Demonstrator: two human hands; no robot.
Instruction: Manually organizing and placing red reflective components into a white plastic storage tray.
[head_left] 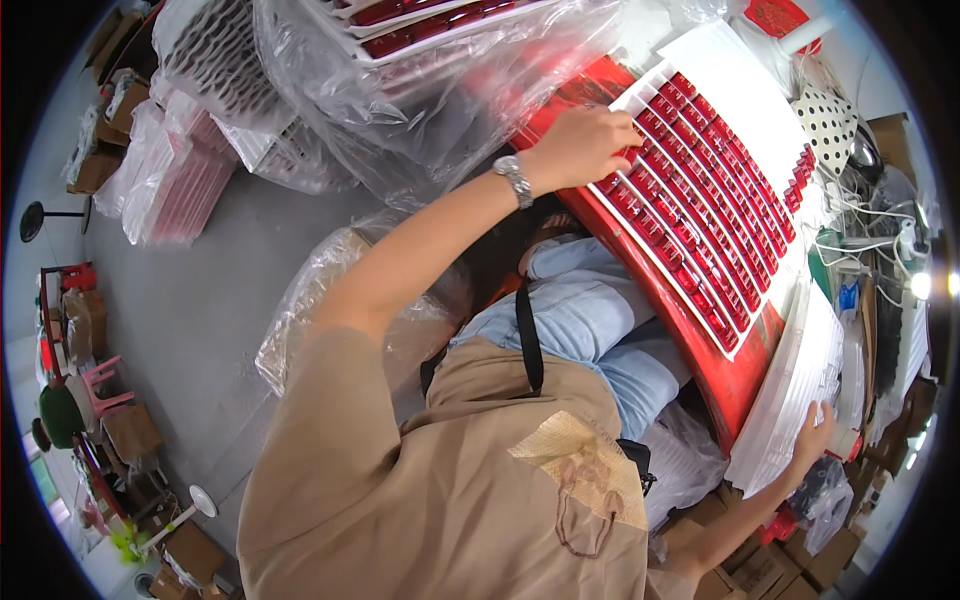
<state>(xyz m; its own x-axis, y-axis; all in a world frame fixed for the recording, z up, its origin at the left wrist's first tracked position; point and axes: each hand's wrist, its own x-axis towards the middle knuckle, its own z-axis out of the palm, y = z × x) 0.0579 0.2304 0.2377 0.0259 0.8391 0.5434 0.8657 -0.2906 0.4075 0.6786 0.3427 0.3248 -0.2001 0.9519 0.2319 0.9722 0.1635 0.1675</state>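
A white tray (737,345) filled with rows of glossy dark-red small pieces lies tilted on a red table (715,385). At the tray's left edge is my left hand (583,147), with a metal watch on its wrist. Its fingers are bent and closed over the edge by the red pieces; I cannot make out what sits between them. Down at the right, my right hand (815,432) grips the edge of a stack of thin white ribbed trays (790,395), which leans beside the table.
Clear plastic bags (400,110) with more red-filled trays bulge at the table's far left. A wrapped bundle (180,185) stands on the grey floor (180,330). White cables (850,245) and a polka-dot item (826,122) are at the right. Cardboard boxes (755,570) sit below my right arm.
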